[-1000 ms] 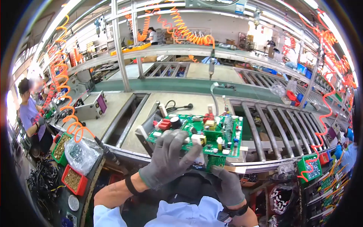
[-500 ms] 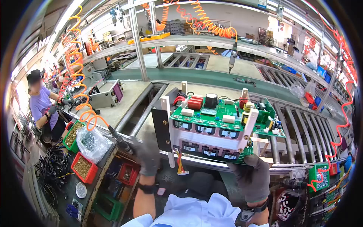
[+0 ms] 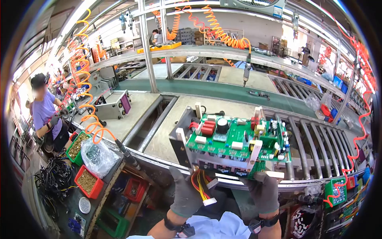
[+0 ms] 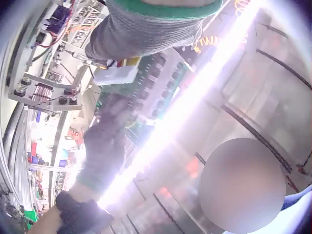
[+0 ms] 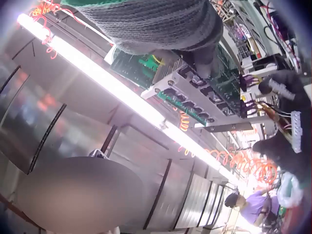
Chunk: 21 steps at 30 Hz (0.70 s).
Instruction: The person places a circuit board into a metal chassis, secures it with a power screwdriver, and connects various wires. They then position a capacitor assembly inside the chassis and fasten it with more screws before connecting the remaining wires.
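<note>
A green circuit board with red, black and white components tops a metal assembly with pale upright posts. My right hand, gloved in grey, grips the assembly's lower right corner; in the right wrist view its fingers reach over the board beside the metal side. Yellow, red and black wires hang from the assembly's front left and end in white connectors. My gloved left hand is at these wires, thumb raised apart, with the wires across its fingers. One connector overlaps those fingers in the right wrist view.
Behind the assembly lie a pale work surface and metal rollers. To the left are a red bin, a green bin, a plastic bag and a screwdriver on an orange coiled hose. Another person stands at far left.
My left hand left the top of the board, swung out to the left, then came in to the hanging wires. The assembly tilted up to show its front, then lowered again in my right hand.
</note>
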Each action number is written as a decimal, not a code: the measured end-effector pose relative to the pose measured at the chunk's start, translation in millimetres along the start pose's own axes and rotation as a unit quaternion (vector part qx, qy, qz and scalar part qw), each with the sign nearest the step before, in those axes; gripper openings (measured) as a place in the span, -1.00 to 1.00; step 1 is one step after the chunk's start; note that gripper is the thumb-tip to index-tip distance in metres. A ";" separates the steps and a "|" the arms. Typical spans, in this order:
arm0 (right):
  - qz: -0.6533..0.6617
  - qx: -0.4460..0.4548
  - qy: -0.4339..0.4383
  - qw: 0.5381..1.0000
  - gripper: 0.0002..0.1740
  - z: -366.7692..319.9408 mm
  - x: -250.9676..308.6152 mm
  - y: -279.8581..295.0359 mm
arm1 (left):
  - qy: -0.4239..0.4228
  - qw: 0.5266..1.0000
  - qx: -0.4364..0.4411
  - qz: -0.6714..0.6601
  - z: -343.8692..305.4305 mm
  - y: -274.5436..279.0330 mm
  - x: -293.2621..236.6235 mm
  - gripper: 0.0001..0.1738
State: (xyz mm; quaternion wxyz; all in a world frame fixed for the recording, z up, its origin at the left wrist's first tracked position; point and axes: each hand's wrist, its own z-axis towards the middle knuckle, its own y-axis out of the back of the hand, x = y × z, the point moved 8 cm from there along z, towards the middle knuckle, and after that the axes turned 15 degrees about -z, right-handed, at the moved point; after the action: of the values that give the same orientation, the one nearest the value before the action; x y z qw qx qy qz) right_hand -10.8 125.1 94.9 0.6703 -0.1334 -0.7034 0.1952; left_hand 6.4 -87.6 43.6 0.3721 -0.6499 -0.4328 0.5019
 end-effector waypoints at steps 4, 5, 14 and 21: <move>-0.062 0.027 0.011 0.998 -0.48 1.2 3.4 -8.3 | 0.027 0.998 0.049 0.024 0.7 -12.5 -3.7 0.40; -0.076 0.044 0.017 0.996 -0.50 3.7 1.0 -9.0 | 0.017 0.998 0.058 0.025 -1.8 -19.1 -4.9 0.38; -0.379 0.153 0.138 0.902 -0.74 21.9 -8.4 -35.6 | -0.069 0.993 0.094 -0.010 -5.5 -24.7 -32.2 -0.16; -0.478 0.333 0.174 0.794 0.04 8.4 21.1 -62.5 | -0.388 0.842 0.074 0.367 -7.0 -22.1 -85.5 0.12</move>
State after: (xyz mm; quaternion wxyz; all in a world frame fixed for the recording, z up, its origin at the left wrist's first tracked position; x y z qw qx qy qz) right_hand -15.9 78.3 141.8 0.7922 0.4198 -0.4405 0.0460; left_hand -1.3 -160.3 93.6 0.0095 -0.4841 -0.2334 0.8433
